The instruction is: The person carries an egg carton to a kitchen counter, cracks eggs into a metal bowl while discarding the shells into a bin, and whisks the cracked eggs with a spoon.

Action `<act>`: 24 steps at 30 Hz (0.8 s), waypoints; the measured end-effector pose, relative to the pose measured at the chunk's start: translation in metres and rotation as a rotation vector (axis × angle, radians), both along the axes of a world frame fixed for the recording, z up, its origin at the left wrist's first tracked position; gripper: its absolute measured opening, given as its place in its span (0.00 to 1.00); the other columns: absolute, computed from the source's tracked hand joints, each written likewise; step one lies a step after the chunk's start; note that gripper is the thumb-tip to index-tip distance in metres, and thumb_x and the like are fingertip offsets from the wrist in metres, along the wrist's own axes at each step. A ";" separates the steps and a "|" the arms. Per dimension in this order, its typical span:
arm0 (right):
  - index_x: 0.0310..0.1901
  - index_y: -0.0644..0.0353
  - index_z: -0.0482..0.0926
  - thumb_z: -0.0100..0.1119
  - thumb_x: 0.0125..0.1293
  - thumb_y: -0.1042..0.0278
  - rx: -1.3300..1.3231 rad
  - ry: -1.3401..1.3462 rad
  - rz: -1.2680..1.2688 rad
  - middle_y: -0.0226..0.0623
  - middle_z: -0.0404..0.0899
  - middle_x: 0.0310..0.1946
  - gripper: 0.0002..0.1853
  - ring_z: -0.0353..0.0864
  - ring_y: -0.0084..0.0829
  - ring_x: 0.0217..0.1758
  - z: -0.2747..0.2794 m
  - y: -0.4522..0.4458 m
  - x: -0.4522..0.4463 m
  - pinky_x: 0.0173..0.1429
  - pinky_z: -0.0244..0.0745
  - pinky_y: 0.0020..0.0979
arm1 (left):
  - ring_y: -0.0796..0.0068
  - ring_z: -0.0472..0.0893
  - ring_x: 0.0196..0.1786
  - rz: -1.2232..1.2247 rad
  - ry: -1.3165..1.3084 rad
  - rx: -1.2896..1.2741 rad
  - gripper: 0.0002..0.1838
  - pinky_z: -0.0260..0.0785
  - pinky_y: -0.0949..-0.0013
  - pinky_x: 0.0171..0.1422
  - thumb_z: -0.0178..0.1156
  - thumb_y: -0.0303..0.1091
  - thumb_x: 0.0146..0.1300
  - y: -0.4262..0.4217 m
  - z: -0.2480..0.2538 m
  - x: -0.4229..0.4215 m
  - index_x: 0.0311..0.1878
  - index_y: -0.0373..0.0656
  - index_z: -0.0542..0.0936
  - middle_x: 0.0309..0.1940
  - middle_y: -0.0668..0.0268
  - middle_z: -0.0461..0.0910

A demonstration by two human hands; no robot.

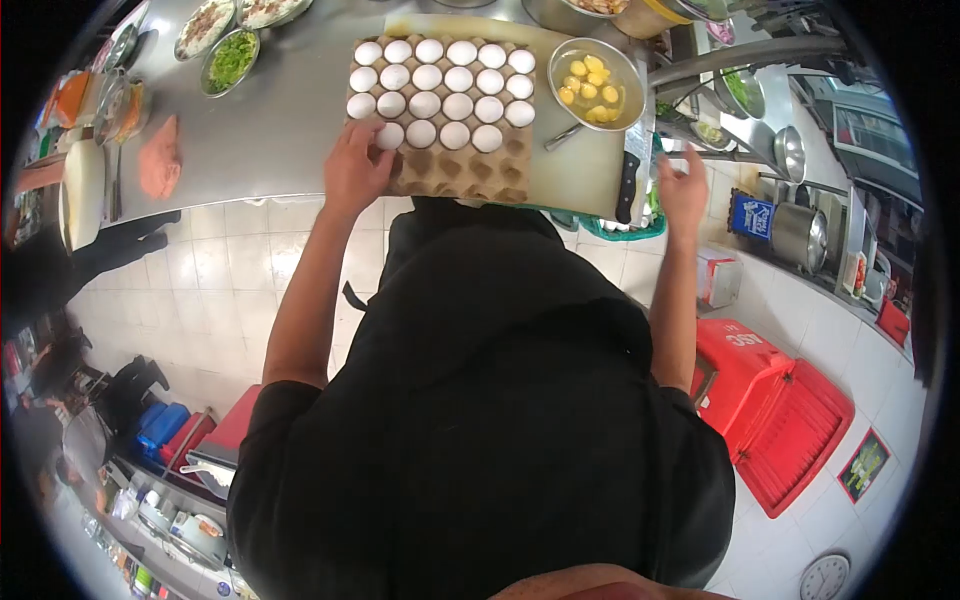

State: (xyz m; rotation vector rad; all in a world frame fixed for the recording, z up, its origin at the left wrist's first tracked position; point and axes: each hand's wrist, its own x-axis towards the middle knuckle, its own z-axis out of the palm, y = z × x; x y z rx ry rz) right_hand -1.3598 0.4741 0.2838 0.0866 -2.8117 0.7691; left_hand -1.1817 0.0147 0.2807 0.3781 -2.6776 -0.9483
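From ten o'clock round to one, a metal tabletop [270, 125]. At four o'clock, well apart from it, an open red container [790, 420]. On the tabletop at twelve, a pale cutting board [560, 185], and over that a cardboard egg tray [455, 180]. From the tray, at half past two, a metal bowl [622, 72] with several raw yolks [589, 90]. Close to four, along the board's edge, a black-handled knife [627, 188]. Just beyond, between three and four, the right hand [684, 188], fingers loosely parted, nothing visible between. At eight, over the tray's edge, the left hand [352, 165], fingers curled inward. At three, near the bowl, a slim metal utensil [563, 137]. In the tray, three full rows of white eggs [424, 104], plus a partial fourth; within the left fingers' grasp, that row's leftmost visible egg [391, 136]. Cannot tell whether lifted.
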 end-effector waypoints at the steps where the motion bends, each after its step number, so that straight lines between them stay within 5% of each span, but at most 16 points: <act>1: 0.59 0.58 0.77 0.69 0.59 0.60 -0.262 -0.221 0.078 0.52 0.80 0.53 0.26 0.85 0.44 0.45 0.033 -0.053 0.026 0.48 0.81 0.38 | 0.62 0.83 0.41 -0.004 0.009 0.005 0.19 0.76 0.63 0.44 0.67 0.29 0.57 -0.005 -0.005 0.001 0.52 0.45 0.76 0.44 0.65 0.79; 5: 0.63 0.51 0.74 0.66 0.60 0.66 -0.071 -0.041 0.767 0.40 0.75 0.59 0.28 0.83 0.37 0.50 0.043 -0.171 0.071 0.51 0.80 0.36 | 0.67 0.82 0.44 0.087 0.054 0.741 0.20 0.77 0.66 0.43 0.63 0.27 0.61 -0.017 -0.021 0.004 0.56 0.42 0.73 0.46 0.64 0.79; 10: 0.60 0.52 0.74 0.64 0.58 0.66 0.057 -0.120 0.850 0.40 0.73 0.58 0.26 0.79 0.42 0.52 -0.006 -0.212 0.068 0.52 0.78 0.41 | 0.70 0.81 0.46 0.073 0.139 1.449 0.19 0.79 0.66 0.42 0.54 0.28 0.67 -0.010 -0.007 0.005 0.60 0.39 0.70 0.47 0.62 0.77; 13: 0.56 0.55 0.74 0.63 0.58 0.68 0.049 -0.148 0.814 0.41 0.73 0.53 0.22 0.79 0.44 0.51 -0.018 -0.212 0.068 0.51 0.78 0.41 | 0.69 0.80 0.50 0.067 0.118 1.529 0.20 0.80 0.66 0.45 0.52 0.32 0.68 -0.012 -0.027 0.009 0.62 0.40 0.70 0.50 0.61 0.78; 16: 0.52 0.59 0.72 0.61 0.59 0.70 -0.139 -0.198 0.641 0.42 0.74 0.47 0.19 0.80 0.42 0.49 -0.020 -0.205 0.072 0.49 0.78 0.39 | 0.69 0.80 0.48 0.075 0.036 1.396 0.19 0.79 0.66 0.46 0.57 0.33 0.67 -0.008 -0.033 0.001 0.60 0.41 0.74 0.49 0.61 0.79; 20: 0.56 0.63 0.68 0.57 0.60 0.75 -0.887 -0.274 0.424 0.41 0.75 0.45 0.21 0.80 0.34 0.45 -0.042 -0.163 0.043 0.47 0.79 0.35 | 0.67 0.81 0.46 0.162 -0.037 0.664 0.17 0.77 0.61 0.47 0.69 0.35 0.59 0.006 0.001 -0.010 0.50 0.40 0.80 0.41 0.63 0.80; 22: 0.67 0.62 0.62 0.51 0.65 0.75 -1.254 -0.299 0.213 0.44 0.74 0.52 0.27 0.79 0.33 0.46 0.018 -0.122 0.044 0.47 0.80 0.36 | 0.65 0.81 0.45 -0.010 0.105 0.176 0.18 0.76 0.60 0.49 0.72 0.35 0.56 0.010 0.006 -0.023 0.49 0.41 0.82 0.40 0.63 0.81; 24: 0.69 0.61 0.61 0.48 0.68 0.70 -1.351 -0.289 -0.056 0.44 0.74 0.52 0.27 0.79 0.36 0.46 0.018 -0.065 0.035 0.47 0.80 0.37 | 0.61 0.82 0.46 -0.029 0.069 0.102 0.21 0.74 0.59 0.52 0.73 0.36 0.54 0.016 0.013 -0.030 0.51 0.43 0.82 0.43 0.60 0.82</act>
